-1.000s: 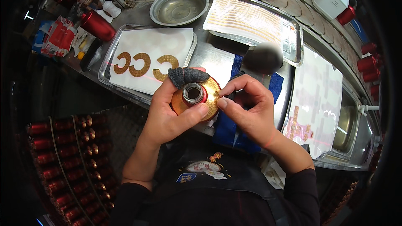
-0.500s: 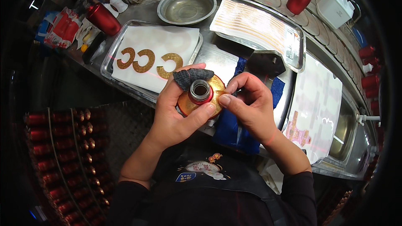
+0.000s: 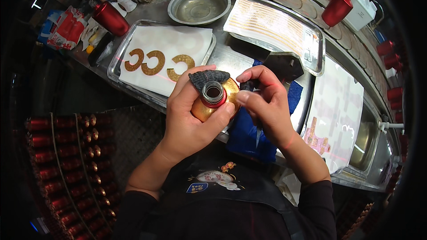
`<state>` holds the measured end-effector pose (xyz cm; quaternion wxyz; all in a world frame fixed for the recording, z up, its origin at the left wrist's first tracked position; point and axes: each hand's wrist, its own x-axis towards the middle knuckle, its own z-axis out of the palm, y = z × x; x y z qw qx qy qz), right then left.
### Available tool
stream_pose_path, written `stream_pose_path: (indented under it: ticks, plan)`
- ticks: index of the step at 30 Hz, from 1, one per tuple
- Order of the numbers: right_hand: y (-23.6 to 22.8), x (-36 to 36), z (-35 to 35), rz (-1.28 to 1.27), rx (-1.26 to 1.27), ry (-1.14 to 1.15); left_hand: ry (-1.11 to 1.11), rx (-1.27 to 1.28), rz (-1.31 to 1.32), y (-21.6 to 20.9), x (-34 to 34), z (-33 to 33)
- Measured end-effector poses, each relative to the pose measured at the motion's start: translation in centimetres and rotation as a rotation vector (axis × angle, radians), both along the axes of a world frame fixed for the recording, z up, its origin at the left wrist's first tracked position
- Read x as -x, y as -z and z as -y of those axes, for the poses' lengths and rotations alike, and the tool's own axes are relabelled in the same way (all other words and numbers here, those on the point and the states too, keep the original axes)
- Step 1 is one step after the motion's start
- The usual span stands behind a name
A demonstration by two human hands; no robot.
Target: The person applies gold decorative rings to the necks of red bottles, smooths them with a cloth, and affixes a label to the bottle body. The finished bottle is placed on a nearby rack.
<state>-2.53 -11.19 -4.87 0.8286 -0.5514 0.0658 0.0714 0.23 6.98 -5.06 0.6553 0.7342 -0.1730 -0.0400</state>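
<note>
Red bottle with a gold shoulder (image 3: 203, 110) is held in my left hand (image 3: 190, 118), its threaded, uncapped neck (image 3: 214, 91) pointing up toward me. My left thumb presses on the gold shoulder, and a dark knitted cover (image 3: 209, 80) wraps a finger behind the neck. Just right of the bottle is my right hand (image 3: 267, 102), with thumb and index fingertip apart and no object visible between them. Something dark shows at its curled middle finger, perhaps another finger cover. Beneath that hand lie a blue cloth (image 3: 242, 140) and a black angular object (image 3: 282, 66).
Behind the left hand, a tray (image 3: 116, 69) carries white sheets with C-shaped gold labels (image 3: 152, 63). A metal basin (image 3: 199, 5) and a tray of gold-striped sheets (image 3: 267, 22) stand farther back. Red bottles (image 3: 337, 9) ride a curved conveyor; more bottles (image 3: 66, 151) are stacked at lower left.
My right thumb and index finger have parted and lifted off the bottle's gold shoulder. The bottle has shifted slightly in my left hand. Red bottles on the conveyor have moved rightward.
</note>
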Motion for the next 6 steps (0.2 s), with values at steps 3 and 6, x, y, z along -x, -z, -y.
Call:
stream_pose_path:
  ticks: [3,6]
  plan:
    - [0.14,-0.29,-0.34,0.023,0.104,-0.023,-0.017,0.029,-0.070,-0.37,0.28,0.17]
    - [0.26,-0.83,0.18,-0.026,0.066,-0.079,-0.024,0.044,-0.096,-0.56,0.41,0.26]
